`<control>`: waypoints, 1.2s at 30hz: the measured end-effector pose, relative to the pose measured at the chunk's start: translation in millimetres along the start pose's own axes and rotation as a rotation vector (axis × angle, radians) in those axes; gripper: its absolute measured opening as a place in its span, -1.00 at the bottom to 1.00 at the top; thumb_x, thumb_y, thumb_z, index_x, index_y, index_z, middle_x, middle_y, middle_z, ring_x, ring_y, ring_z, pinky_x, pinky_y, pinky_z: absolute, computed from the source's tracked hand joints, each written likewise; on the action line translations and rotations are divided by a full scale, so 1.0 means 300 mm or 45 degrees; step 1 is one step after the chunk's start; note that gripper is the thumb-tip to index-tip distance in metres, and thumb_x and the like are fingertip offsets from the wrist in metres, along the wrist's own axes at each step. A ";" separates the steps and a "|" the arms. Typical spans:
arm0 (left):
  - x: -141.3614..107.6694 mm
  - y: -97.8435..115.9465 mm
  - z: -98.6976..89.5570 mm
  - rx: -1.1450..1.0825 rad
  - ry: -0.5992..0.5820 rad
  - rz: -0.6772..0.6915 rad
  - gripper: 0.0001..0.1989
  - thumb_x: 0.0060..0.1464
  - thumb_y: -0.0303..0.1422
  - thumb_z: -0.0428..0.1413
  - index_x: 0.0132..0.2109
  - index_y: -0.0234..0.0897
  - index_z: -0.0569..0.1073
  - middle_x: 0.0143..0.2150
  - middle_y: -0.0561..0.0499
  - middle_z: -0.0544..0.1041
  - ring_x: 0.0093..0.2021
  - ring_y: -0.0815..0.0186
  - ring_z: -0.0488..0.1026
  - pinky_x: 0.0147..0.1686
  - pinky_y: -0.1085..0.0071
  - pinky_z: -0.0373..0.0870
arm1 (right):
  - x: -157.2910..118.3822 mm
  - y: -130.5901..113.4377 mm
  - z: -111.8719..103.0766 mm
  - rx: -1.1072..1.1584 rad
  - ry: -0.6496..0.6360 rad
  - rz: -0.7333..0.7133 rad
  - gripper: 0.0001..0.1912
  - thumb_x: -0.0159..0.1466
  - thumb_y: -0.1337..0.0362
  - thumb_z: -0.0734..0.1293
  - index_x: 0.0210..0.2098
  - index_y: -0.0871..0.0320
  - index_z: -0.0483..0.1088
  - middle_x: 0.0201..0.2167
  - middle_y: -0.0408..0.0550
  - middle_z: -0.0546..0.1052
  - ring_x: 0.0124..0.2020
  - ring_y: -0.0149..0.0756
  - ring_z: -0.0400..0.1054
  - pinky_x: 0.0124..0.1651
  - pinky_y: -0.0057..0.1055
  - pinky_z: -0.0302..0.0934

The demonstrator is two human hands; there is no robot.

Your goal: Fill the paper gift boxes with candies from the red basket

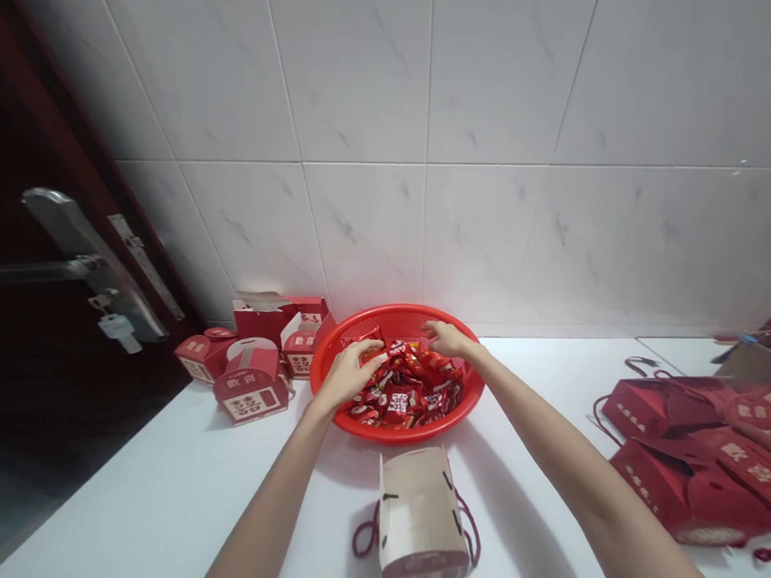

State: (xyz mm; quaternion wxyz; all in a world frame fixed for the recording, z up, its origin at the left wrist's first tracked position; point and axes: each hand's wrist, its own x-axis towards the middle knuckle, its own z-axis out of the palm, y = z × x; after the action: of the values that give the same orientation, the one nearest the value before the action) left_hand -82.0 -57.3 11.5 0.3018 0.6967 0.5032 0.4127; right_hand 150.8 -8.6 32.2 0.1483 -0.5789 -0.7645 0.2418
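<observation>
A red plastic basket (391,434) stands against the wall, with red-wrapped packets (408,400) inside. Over its left side my left hand (352,369) reaches in, fingers bent and spread around the packets; whether it grips one is hidden. My right hand (447,339) is at the basket's back right, fingers slightly curled and apart, with nothing seen in them. Nearer to me, between my forearms, an opened box (422,515) shows its pale inner side, with dark red cords looping out on both sides.
Several small red boxes (252,383) stand left of the basket. More red boxes with cords (694,482) lie at the right, beside a cardboard carton (760,360). A dark door with a metal handle (47,267) is at the far left.
</observation>
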 end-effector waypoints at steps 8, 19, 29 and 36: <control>0.001 0.004 -0.003 -0.036 -0.052 -0.027 -0.60 -0.01 -0.13 0.24 -0.07 -0.26 0.59 0.04 -0.17 0.61 0.09 0.02 0.51 0.18 0.11 0.35 | 0.064 0.004 0.054 -0.300 -0.231 0.044 -0.18 0.01 0.50 0.44 0.25 0.01 0.31 0.13 0.12 0.52 0.07 0.05 0.48 -0.07 -0.28 0.39; 0.005 0.003 -0.004 -0.069 -0.112 -0.043 -0.58 -0.02 -0.12 0.24 -0.07 -0.28 0.58 0.04 -0.20 0.61 0.10 0.01 0.51 0.17 0.10 0.36 | 0.084 0.003 0.077 -0.232 -0.197 -0.076 -0.66 0.13 0.47 0.36 -0.09 0.15 0.45 -0.10 0.12 0.60 -0.15 -0.09 0.51 -0.30 -0.40 0.28; 0.017 -0.011 0.013 -0.320 0.139 -0.263 -0.45 -0.05 -0.11 0.30 0.06 -0.28 0.49 -0.01 -0.21 0.60 -0.04 0.06 0.58 -0.08 0.21 0.51 | 0.002 -0.067 0.038 0.252 0.100 -0.431 -0.83 0.09 0.46 0.37 -0.31 0.17 0.37 -0.22 -0.10 0.54 -0.19 -0.31 0.45 -0.13 -0.41 0.32; -0.009 0.060 -0.001 -0.619 0.085 -0.249 -0.45 -0.25 -0.10 0.39 -0.12 -0.27 0.49 -0.21 -0.06 0.63 -0.19 0.14 0.59 -0.28 0.33 0.54 | -0.097 -0.110 0.017 0.601 0.200 -0.576 -0.52 0.15 0.36 0.42 0.06 0.12 0.32 0.16 0.05 0.42 0.10 -0.22 0.38 0.09 -0.27 0.31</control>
State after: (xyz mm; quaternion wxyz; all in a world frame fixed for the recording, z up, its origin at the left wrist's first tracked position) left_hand -74.5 -65.4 26.0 0.4820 0.5379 0.4639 0.5129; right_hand 129.6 -44.7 47.3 0.3865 -0.3611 -0.7828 0.3278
